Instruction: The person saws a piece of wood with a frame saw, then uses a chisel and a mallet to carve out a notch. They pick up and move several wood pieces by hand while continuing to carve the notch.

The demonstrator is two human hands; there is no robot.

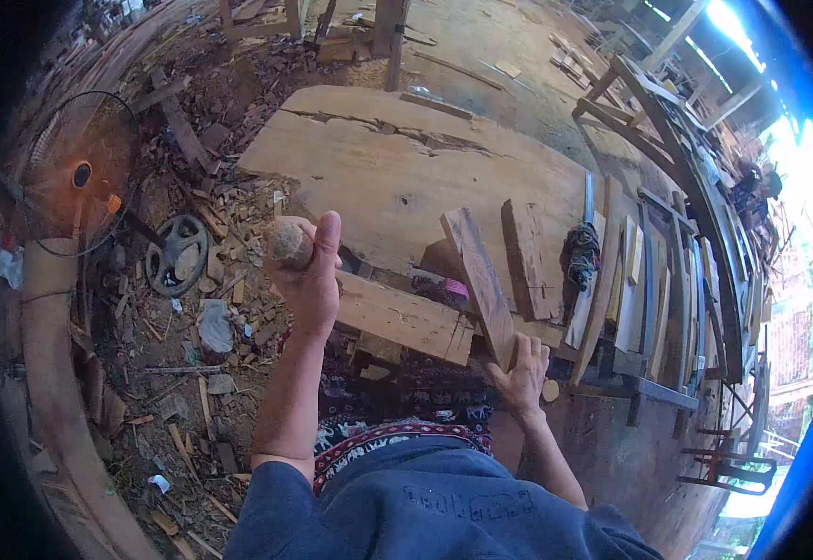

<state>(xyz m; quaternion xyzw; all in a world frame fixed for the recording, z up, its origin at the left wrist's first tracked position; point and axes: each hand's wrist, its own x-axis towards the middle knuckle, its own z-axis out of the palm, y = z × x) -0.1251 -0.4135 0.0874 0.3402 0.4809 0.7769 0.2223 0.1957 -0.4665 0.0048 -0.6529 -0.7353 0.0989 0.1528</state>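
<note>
My left hand (311, 275) is raised above the left part of the big wooden slab (360, 205), its fingers closed and thumb up. In it is a round-ended, pale brown object (291, 245), seen end-on, so its full shape is hidden. Near the slab's front edge, my right hand (518, 373) grips the lower end of a short wooden board (481, 285), which is tilted up over the slab. Beside that board lies a second rough wooden piece (532, 261). A pink and dark bundle (448, 289) lies between the hands, partly covered by the board.
A standing fan (83, 175) and a handwheel (178, 254) stand at left among wood scraps (229, 327). Several strips of wood (653, 289) rest on a rack at right, beside a dark cloth-wrapped bundle (581, 257). Clamps (728, 467) are at lower right; a person (756, 187) is beyond.
</note>
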